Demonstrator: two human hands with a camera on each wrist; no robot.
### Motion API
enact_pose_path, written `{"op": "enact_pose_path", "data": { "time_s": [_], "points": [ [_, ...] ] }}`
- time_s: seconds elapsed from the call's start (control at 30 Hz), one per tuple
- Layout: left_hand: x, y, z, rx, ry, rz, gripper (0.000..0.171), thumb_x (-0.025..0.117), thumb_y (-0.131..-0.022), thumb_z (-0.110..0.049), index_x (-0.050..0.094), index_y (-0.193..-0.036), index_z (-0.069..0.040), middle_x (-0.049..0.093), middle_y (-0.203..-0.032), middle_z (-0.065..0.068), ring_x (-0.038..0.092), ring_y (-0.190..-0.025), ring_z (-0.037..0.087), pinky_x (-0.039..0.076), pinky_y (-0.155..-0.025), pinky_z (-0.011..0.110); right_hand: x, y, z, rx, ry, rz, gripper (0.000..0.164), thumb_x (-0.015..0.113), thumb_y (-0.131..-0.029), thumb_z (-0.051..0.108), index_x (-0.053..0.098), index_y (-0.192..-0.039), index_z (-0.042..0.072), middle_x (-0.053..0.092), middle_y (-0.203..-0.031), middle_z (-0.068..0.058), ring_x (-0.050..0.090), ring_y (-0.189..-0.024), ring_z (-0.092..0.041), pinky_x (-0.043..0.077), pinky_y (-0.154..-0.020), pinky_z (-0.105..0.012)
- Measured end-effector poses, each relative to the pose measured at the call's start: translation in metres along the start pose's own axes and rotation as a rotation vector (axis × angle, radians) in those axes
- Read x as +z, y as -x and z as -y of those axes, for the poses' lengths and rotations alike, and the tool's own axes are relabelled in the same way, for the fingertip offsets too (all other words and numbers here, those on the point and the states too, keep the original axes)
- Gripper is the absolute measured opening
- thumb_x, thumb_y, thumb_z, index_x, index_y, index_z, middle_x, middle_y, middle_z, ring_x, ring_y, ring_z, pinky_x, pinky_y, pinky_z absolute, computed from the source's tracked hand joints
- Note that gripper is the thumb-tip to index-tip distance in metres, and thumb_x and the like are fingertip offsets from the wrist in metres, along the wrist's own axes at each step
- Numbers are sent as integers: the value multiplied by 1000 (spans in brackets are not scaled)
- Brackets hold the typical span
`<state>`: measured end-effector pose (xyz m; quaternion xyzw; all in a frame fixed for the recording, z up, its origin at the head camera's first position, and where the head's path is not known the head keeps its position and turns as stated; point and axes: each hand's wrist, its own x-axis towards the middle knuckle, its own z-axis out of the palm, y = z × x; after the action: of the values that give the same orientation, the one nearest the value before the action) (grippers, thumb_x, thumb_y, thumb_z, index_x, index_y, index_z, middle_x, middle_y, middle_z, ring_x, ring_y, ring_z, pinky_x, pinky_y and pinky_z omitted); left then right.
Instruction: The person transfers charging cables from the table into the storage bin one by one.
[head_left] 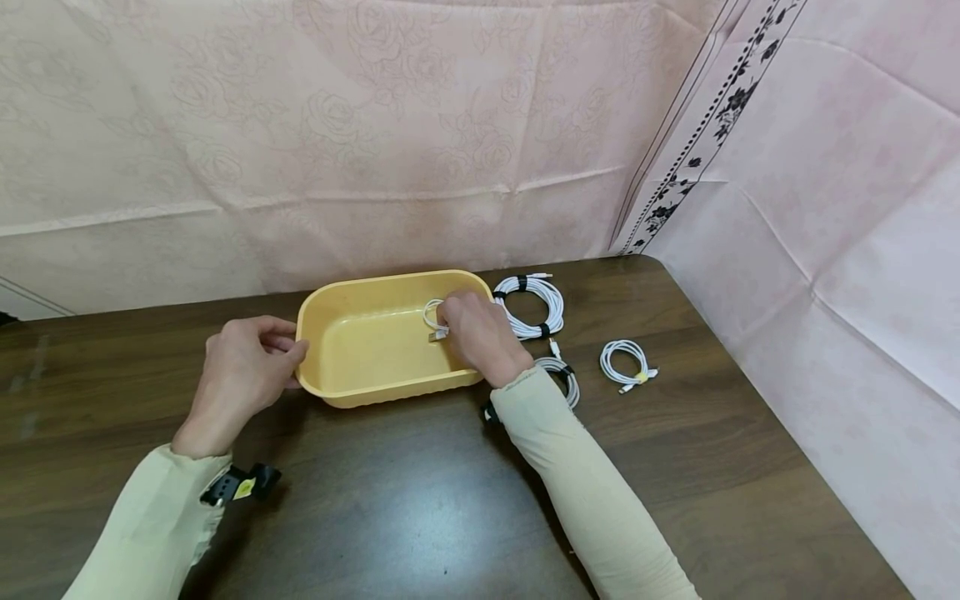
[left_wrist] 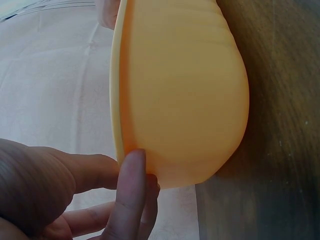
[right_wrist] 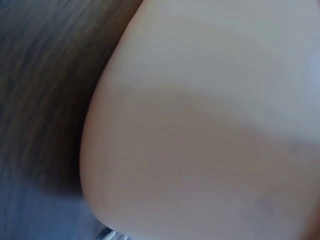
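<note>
Brown tabletop (head_left: 360,467): tray (head_left: 397,390) in pinch of left hand (head_left: 243,362), right hand (head_left: 482,335) round cable (head_left: 439,334) visible only in head view.

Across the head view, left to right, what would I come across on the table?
Left hand → yellow tub → right hand → large white cable coil with black ties → small white cable coil with a yellow tie.

Yellow tub (head_left: 367,350), white cables (head_left: 554,302) with black or yellow ties (head_left: 522,283); brown wood-grained counter (head_left: 337,508); pale pink rose-patterned cloth (head_left: 337,125) beyond its back edge
</note>
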<state>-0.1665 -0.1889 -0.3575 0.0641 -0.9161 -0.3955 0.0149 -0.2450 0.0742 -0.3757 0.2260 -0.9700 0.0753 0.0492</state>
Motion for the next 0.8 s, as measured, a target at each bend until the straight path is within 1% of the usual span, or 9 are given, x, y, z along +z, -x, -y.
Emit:
{"op": "enact_pose_path", "data": {
  "time_s": [0.3,0.47,0.8],
  "points": [
    [0,0,0,2,-2,-1,36,62,-97,-15,64,-125,8,68,-104,25,73,-66,17,61,-54,25,-1,0,0,-2,4,7,29,67,-89,0,63,-66,17,60,-76,2,54,-69,-14,54,-58,-36],
    [0,0,0,2,0,-3,36,62,-97,-15,64,-124,8,68,-103,25,73,-67,19,61,-54,25,-2,0,0,-2,11,19,33,63,-87,-5,60,-64,18,57,-74,3,51,-68,-13,52,-56,-35],
    [0,0,-1,-6,-4,-2,36,63,-97,-16,64,-125,8,68,-104,25,72,-64,15,62,-54,25,-2,1,-1,-17,12,13,35,59,-83,-10,54,-60,17,49,-70,3,46,-67,-13,45,-53,-32]
  ]
}}
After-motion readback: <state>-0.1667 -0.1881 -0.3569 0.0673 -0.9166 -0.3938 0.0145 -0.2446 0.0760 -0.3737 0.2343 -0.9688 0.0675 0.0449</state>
